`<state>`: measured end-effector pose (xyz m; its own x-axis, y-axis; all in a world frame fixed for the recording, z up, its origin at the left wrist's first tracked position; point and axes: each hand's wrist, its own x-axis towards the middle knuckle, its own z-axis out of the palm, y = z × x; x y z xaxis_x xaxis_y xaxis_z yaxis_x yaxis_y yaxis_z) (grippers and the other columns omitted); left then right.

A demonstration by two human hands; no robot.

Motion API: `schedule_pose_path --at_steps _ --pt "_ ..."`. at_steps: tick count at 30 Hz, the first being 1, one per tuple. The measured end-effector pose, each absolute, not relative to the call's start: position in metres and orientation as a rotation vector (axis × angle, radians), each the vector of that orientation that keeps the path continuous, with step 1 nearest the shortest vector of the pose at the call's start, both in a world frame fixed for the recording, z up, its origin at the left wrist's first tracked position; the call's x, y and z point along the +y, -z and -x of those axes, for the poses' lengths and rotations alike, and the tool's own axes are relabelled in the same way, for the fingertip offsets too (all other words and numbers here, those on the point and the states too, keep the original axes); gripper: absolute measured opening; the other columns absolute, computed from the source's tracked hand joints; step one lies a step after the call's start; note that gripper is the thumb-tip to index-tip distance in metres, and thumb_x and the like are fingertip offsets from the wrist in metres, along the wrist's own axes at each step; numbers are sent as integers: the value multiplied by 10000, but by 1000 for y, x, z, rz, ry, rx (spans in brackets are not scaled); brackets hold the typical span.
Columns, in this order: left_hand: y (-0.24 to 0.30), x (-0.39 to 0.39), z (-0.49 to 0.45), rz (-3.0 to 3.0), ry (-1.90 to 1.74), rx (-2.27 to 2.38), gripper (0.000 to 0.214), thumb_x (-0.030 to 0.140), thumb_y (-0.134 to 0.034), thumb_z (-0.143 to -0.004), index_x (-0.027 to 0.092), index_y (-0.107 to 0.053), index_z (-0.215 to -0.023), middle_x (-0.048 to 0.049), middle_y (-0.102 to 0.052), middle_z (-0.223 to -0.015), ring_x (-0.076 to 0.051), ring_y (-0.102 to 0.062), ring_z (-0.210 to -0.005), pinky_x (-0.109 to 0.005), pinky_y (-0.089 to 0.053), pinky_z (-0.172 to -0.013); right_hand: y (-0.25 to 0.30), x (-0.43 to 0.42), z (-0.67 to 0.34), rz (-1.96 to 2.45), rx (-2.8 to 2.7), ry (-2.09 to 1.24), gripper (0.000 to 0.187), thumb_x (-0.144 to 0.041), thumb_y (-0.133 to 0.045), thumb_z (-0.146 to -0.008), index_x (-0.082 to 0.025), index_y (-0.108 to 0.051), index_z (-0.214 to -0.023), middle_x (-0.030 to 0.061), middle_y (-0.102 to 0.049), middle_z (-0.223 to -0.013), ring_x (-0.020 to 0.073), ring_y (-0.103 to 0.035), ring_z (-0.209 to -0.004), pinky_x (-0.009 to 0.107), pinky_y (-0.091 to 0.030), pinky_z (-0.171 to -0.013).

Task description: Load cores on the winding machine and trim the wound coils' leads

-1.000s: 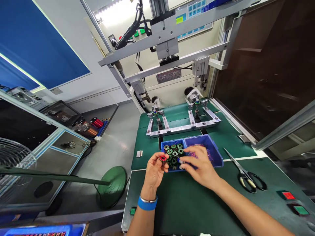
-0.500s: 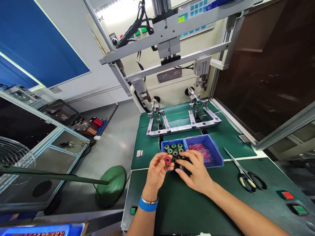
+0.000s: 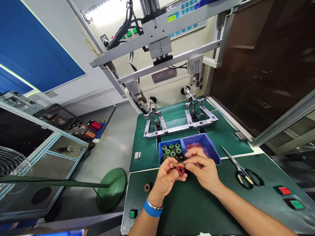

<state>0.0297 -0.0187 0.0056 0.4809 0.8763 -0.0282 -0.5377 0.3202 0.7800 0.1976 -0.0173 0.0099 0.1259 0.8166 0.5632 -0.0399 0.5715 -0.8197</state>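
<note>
Pinched in my left hand (image 3: pixel 168 176) is a small motor stator (image 3: pixel 180 170) with red on its ring of teeth. My right hand (image 3: pixel 202 168) meets it from the right, thumb and forefinger pressed together at its edge; whatever is between those fingertips is too small to make out. Just beyond my hands, a blue bin (image 3: pixel 160 153) holds several green stators (image 3: pixel 173 153). A copper-coloured stator (image 3: pixel 147 187) lies on the table left of my left wrist.
Right of the stator bin, a second blue bin (image 3: pixel 214 149) contains red and blue wire scraps (image 3: pixel 197 146). Black-handled scissors (image 3: pixel 242 170) lie farther right. Behind the bins stands a metal fixture (image 3: pixel 178 128) under a machine frame. Red (image 3: pixel 284 190) and green (image 3: pixel 297 204) buttons sit at the table's right.
My left hand has moved right and slightly down with the red stator. My right hand has left the green stators and closed its fingertips at the red one. The copper-coloured stator has come into view.
</note>
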Motion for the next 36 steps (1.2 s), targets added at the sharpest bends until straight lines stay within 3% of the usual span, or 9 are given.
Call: schedule_pose_path --at_steps 4,10,16,21,29,33,36 --pt "-5 -20 -28 -790 -978 463 353 261 -808 -811 154 -558 -1037 -38 -686 -984 -171 -715 -782 -204 -617 -665 -12 -16 -204 713 -1312 -782 136 -459 -741 -890 -328 -769 -913 47 -633 -962 219 -571 -930 364 -479 -813" --pt "-2 -20 -25 -791 -969 395 288 295 -731 -882 169 -579 -1093 -47 -686 -985 -132 -703 -755 -190 -612 -664 -9 -12 -208 731 -1605 -980 350 -594 -686 -885 -338 -730 -1120 83 -605 -1176 287 -517 -1114 504 -423 -967" --pt "-1 -21 -26 -807 -933 394 298 300 -743 -870 187 -593 -1101 -14 -670 -896 -146 -708 -738 -204 -618 -661 -10 -14 -205 653 -1617 -965 224 -515 -636 -951 -346 -757 -1035 61 -629 -1135 246 -532 -1055 444 -467 -906" --pt "-5 -21 -28 -837 -994 452 386 308 -833 -777 175 -602 -1056 -8 -638 -897 -137 -688 -721 -185 -602 -623 -13 -16 -202 643 -1573 -848 197 -450 -622 -978 -310 -760 -965 56 -651 -1044 229 -560 -981 401 -474 -833" --pt "-5 -22 -31 -916 -1089 553 453 224 -914 -660 191 -620 -1002 2 -594 -927 -95 -600 -798 -177 -569 -685 -9 -23 -193 742 -1587 -730 137 -232 -553 -992 -238 -639 -885 28 -617 -1029 217 -512 -1001 391 -408 -871" --pt "-2 -24 -30 -920 -982 457 459 442 -804 -790 179 -639 -1129 -51 -622 -977 -120 -636 -785 -209 -576 -691 -11 -26 -193 749 -1651 -768 158 -188 -506 -976 -222 -597 -852 37 -584 -1023 227 -483 -1028 391 -409 -868" --pt "3 -24 -27 -924 -860 458 444 523 -676 -878 154 -659 -1124 -57 -656 -827 -143 -676 -668 -221 -588 -619 -11 -27 -195 770 -1696 -784 168 -205 -496 -973 -217 -603 -844 54 -560 -1068 236 -465 -1055 402 -408 -876"
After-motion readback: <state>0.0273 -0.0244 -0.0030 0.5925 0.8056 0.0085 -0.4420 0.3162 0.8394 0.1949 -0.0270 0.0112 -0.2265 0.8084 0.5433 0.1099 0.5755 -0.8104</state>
